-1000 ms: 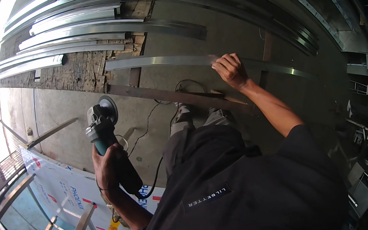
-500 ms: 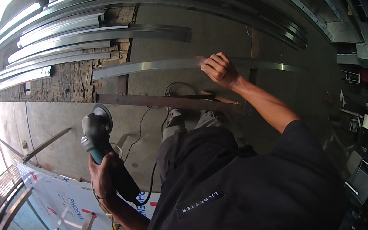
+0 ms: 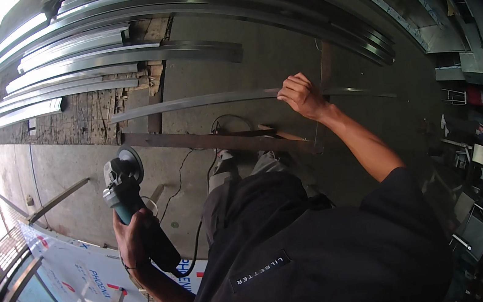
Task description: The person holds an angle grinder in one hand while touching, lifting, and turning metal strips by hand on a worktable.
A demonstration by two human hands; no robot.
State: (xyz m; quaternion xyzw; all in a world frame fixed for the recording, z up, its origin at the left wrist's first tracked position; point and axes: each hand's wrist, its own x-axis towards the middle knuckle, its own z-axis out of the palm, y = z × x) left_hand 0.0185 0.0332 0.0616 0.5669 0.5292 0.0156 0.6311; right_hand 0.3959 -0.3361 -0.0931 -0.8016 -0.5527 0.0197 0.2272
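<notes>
Two hands: both belonged to the person wearing the camera and came into the frame from below, well apart from each other.
Left hand (image 3: 134, 243): sat at lower left of the frame, its grip wrapped tight round the dark body of an angle grinder (image 3: 127, 195).
Angle grinder: was held off the floor, with its teal head and round disc pointing toward the upper part of the frame and a black cable trailing from its lower end.
Right hand (image 3: 302, 96): reached out at centre right, its grip curled down onto a long thin metal strip (image 3: 197, 102); whether the fingers pinched it or only pressed on it could not be told.
Metal strip: lay flat on the concrete floor (image 3: 276, 47), running left to right across the middle of the frame.
Rusty flat bar (image 3: 215, 142): lay just below the strip and slanted down to the right, close to the person's feet.
Steel channels (image 3: 117, 57): were stacked in long curving rows along the upper left of the frame, partly over worn wooden planks (image 3: 85, 117).
Printed sheet (image 3: 85, 272): was white with blue and red marks and lay at lower left, under the left forearm.
</notes>
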